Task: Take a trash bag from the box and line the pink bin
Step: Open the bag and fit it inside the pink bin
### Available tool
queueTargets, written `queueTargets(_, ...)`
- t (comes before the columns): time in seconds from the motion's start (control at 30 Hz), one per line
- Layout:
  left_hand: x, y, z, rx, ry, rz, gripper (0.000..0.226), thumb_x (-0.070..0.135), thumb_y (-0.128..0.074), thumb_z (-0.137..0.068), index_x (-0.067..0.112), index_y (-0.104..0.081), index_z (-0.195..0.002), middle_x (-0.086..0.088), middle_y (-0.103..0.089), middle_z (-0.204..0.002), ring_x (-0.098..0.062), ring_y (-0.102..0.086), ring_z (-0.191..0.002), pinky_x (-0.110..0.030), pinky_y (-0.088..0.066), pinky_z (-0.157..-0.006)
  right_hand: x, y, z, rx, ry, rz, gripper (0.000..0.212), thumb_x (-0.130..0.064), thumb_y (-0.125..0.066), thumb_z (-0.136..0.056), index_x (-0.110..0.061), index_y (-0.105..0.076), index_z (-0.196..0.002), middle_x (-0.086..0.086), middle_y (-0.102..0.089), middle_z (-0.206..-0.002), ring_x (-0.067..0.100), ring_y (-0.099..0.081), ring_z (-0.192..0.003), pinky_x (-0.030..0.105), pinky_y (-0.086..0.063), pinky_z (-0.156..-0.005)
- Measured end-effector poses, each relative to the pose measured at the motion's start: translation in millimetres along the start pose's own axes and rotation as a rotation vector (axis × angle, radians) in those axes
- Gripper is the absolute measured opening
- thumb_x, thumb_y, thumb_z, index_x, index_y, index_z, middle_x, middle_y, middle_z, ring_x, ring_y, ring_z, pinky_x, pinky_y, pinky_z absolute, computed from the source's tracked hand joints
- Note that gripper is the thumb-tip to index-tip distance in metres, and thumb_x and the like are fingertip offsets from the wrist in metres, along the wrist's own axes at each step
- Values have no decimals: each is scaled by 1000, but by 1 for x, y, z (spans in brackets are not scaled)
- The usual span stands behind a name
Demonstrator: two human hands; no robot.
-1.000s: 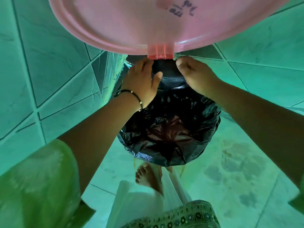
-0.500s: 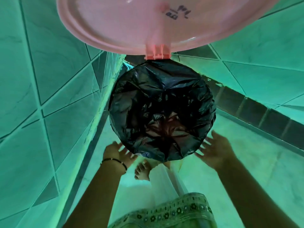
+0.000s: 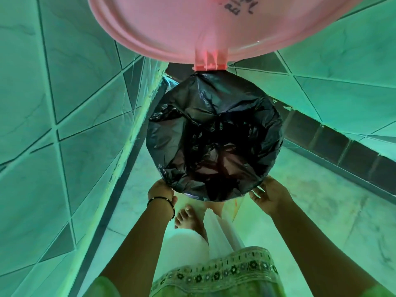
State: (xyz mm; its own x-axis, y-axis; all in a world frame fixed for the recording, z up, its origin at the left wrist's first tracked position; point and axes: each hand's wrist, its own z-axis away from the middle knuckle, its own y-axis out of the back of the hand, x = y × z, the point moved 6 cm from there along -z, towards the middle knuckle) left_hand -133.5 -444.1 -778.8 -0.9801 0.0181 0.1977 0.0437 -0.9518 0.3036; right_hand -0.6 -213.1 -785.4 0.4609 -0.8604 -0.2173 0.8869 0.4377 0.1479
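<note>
The pink bin's round lid stands open at the top, with handwriting on it. Below its hinge, a black trash bag covers the whole bin mouth and is folded over the rim, so the bin body is hidden. My left hand, with a thin black bracelet on the wrist, holds the bag's near-left edge, and its fingers are tucked under the plastic. My right hand grips the near-right edge with the thumb on top. The bag box is not in view.
The bin stands in a corner between a tiled wall on the left and another tiled wall at the back right. My bare foot rests on the tiled floor just in front of the bin.
Both hands left the far rim by the hinge, dropped to the near side with fingers spread, and now hold the bag's near edge. The bag now lies stretched over the whole rim.
</note>
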Motion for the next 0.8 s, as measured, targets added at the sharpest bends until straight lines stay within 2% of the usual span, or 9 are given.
queueTargets(0.07,0,3,-4,-18,53,136,25,4,-35,-98,11,-51,-79,-9,-48,-77,-17,-47,-64,-21,-48,-47,-6,5,0,46,1,-52,15,-5,-54,-88,-12,-56,-74,4,-51,-76,21,-50,-72,32,-42,-68)
queueTargets(0.1,4,6,-4,-45,51,250,19,4,-37,-97,5,-56,-97,-14,-56,-88,-22,-54,-73,-21,-52,-50,-12,10,3,83,27,-99,11,-5,-54,-88,-10,-57,-79,4,-53,-78,23,-52,-75,32,-43,-68)
queueTargets(0.2,32,27,8,-49,-81,436,39,12,-27,-100,4,-38,-136,-14,-44,-141,-31,-45,-128,-38,-44,-96,-46,25,30,244,281,-130,21,-9,-48,-93,-6,-58,-111,7,-59,-98,26,-56,-91,38,-45,-84)
queueTargets(0.3,58,22,30,-85,-286,242,42,32,-28,-101,11,-42,-135,-6,-46,-141,-26,-43,-129,-43,-38,-98,-70,1,60,163,531,-25,25,-21,-42,-97,-12,-55,-116,1,-59,-107,20,-56,-97,35,-44,-85)
queueTargets(0.47,48,-5,32,-113,-125,143,70,71,-28,-84,30,-39,-139,3,-39,-147,-30,-39,-133,-61,-34,-103,-67,-28,60,60,469,-37,29,-36,-33,-99,-20,-57,-100,-11,-60,-95,14,-55,-96,33,-45,-82)
queueTargets(0.57,48,5,17,33,-158,75,72,67,-25,-87,16,-45,-135,-8,-55,-129,-32,-49,-119,-56,-38,-103,-62,-12,50,166,379,16,38,-43,-31,-98,-16,-56,-110,-6,-56,-104,17,-52,-100,39,-42,-88)
queueTargets(0.67,69,18,31,238,-510,-153,54,43,-27,-97,5,-42,-133,-18,-43,-138,-33,-43,-123,-40,-35,-102,-76,-4,58,266,609,193,38,-41,-34,-97,-15,-50,-119,-5,-49,-109,11,-46,-98,29,-39,-85)
queueTargets(0.73,80,8,46,79,-733,-248,50,46,-26,-95,15,-44,-130,-14,-41,-137,-26,-42,-121,-35,-33,-99,-84,-18,63,138,694,285,41,-43,-32,-98,-22,-46,-130,-8,-50,-124,8,-46,-111,26,-38,-92)
queueTargets(0.8,77,-2,47,-95,-689,-234,52,56,-24,-89,29,-45,-128,-7,-41,-140,-26,-39,-130,-43,-30,-110,-79,-27,64,43,642,323,43,-45,-29,-98,-24,-46,-132,-5,-49,-135,11,-45,-123,34,-35,-106)
